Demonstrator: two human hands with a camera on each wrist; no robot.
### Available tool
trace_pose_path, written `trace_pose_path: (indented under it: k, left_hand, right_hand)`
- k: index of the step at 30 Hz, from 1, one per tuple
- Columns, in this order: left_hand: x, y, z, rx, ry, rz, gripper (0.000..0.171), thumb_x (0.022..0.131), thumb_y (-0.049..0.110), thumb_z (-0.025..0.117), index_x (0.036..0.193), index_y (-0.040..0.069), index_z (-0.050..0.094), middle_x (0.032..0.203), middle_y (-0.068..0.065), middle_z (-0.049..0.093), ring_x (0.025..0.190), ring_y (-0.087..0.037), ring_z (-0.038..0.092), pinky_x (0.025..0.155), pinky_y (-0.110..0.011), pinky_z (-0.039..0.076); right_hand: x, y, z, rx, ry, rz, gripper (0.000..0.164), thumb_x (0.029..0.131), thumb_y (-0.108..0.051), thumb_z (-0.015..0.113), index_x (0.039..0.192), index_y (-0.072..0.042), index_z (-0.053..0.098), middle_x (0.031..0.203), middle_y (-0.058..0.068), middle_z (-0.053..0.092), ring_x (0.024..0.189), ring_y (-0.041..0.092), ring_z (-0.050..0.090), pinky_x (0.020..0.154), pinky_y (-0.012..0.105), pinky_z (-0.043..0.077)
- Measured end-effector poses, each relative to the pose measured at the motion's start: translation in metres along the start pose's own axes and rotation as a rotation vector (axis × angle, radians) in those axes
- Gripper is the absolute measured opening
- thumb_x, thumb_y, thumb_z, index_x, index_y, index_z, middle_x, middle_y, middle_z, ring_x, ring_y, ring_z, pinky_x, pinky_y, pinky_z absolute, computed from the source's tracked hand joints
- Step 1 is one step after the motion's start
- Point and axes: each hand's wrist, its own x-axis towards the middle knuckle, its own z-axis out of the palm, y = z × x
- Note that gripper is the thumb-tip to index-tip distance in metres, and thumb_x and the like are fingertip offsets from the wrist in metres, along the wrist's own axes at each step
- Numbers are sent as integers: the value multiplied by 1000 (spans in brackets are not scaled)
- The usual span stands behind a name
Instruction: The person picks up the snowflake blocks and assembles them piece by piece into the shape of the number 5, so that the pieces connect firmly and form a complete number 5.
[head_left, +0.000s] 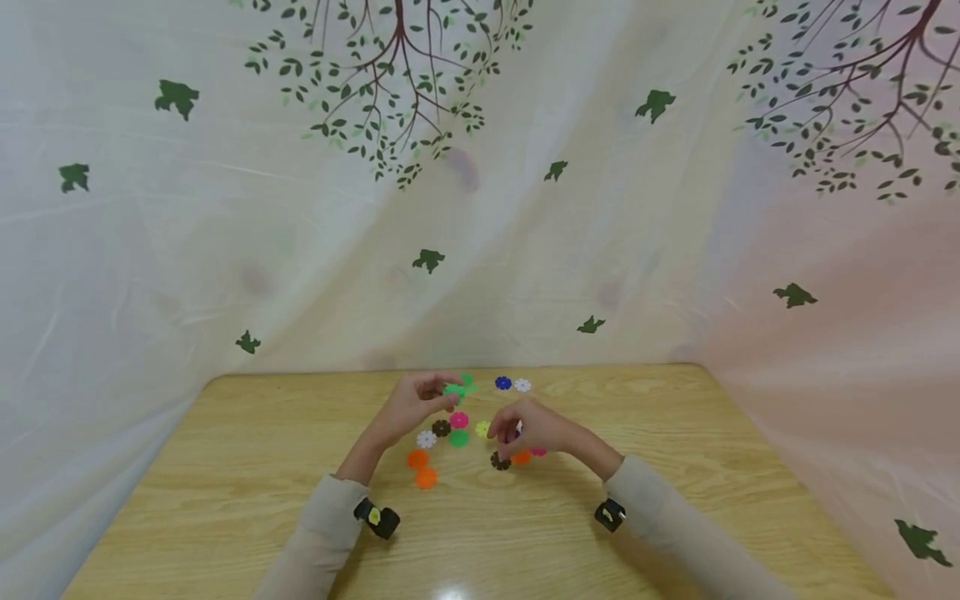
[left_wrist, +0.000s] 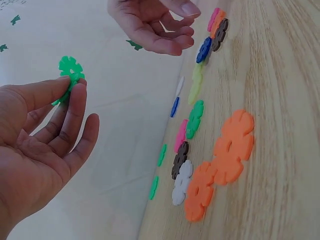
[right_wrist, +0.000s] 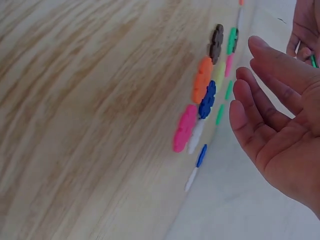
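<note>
My left hand [head_left: 412,408] pinches green flower-shaped plastic discs [left_wrist: 70,66] between thumb and fingers, held above the table. In the left wrist view they look like two discs set at an angle to each other. The right hand [head_left: 538,427] hovers over the table with loosely bent fingers [right_wrist: 275,65] and nothing between them. Below it lie a dark brown disc [head_left: 500,462], an orange disc [right_wrist: 202,80], a blue disc [right_wrist: 207,100] and a pink disc [right_wrist: 185,128]. In the head view, this hand partly hides the blue and pink ones.
Toward the left lie two orange discs [left_wrist: 233,147], a white disc [head_left: 426,439], a brown disc [head_left: 441,428], a pink disc [head_left: 459,420] and a green disc [head_left: 458,438]. Farther back are blue [head_left: 503,383] and white [head_left: 522,385] discs. A patterned curtain [head_left: 510,275] hangs behind the wooden table [head_left: 225,483].
</note>
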Motion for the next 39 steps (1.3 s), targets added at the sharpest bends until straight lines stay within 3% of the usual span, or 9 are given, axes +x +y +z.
trace_pose_path:
  k: [7,14,18,27,32,35,39]
  left_hand:
    - [1,-2,0,7,2,11,31,100,10,65,127,-5,65,106,-40,65,88,-36,70,84,-44,61]
    - [1,1,1,13,-4,-1,33,100,11,65,129,-6,64,107,-36,67,90,-34,70,88,-53,59]
    - [1,1,0,0,-10,3,32,100,11,65,128,-4,65,107,-37,67,93,-43,69,88,-57,58]
    - [1,-3,-1,2,-13,6,32,100,11,66,128,-4,66,106,-30,70,91,-32,71,83,-40,62]
    - [-1,-4,1,-8,-15,9,32,99,10,66,127,-6,66,105,-29,71,87,-24,70,77,-34,61]
    - [-2,-4,1,-16,-21,2,32,99,10,67,127,-6,67,108,-27,72,89,-21,70,78,-33,61]
    - [-2,-3,2,-16,-24,-4,33,99,12,67,127,-5,67,115,-24,73,97,-30,72,84,-40,61]
  right_hand:
    - [0,-2,3,-70,-40,17,23,81,0,83,102,4,75,88,15,70,74,4,56,65,17,49]
    - [1,2,4,-134,-39,7,26,77,0,85,101,2,77,87,10,67,77,9,57,68,17,49]
    - [2,5,7,-141,-38,27,25,78,-1,85,102,1,78,89,8,68,80,9,57,70,17,50]
    - [4,6,13,-113,-34,37,23,76,1,86,96,-1,75,87,8,67,79,16,59,68,18,48]
    - [5,9,18,-34,-31,50,22,77,4,83,95,-3,71,88,6,70,78,8,60,70,19,52]
    - [4,9,19,2,-26,50,19,81,5,79,95,-4,70,89,7,71,77,4,60,71,20,53]
    - [3,9,17,22,-7,21,13,87,5,74,97,-3,70,90,10,72,79,5,62,72,21,55]
